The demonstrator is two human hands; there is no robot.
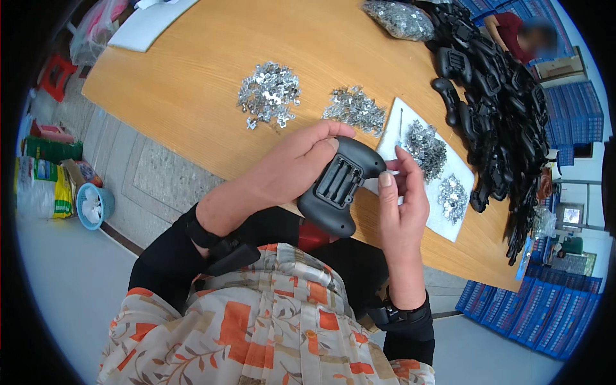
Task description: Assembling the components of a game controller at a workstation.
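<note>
A black game controller (338,181) is held over the near table edge, its back turned up and its battery compartment uncovered, with no batteries inside. My left hand (279,160) is closed around its upper left side, thumb on the back. Close to the controller's right grip, my right hand (405,205) has thumb and fingers drawn together. Whatever lies between those fingertips is too small to make out. Beyond the hands lie loose heaps of small silvery metal pieces (269,93), with another heap of metal pieces (356,109) beside it.
At right, a white foam sheet (444,226) bears two more heaps of metal parts (425,151) and a thin screwdriver (401,128). Black controllers (481,83) are piled along the table's right side. A filled plastic bag (399,20) lies at the back. Another person (507,35) is at far right.
</note>
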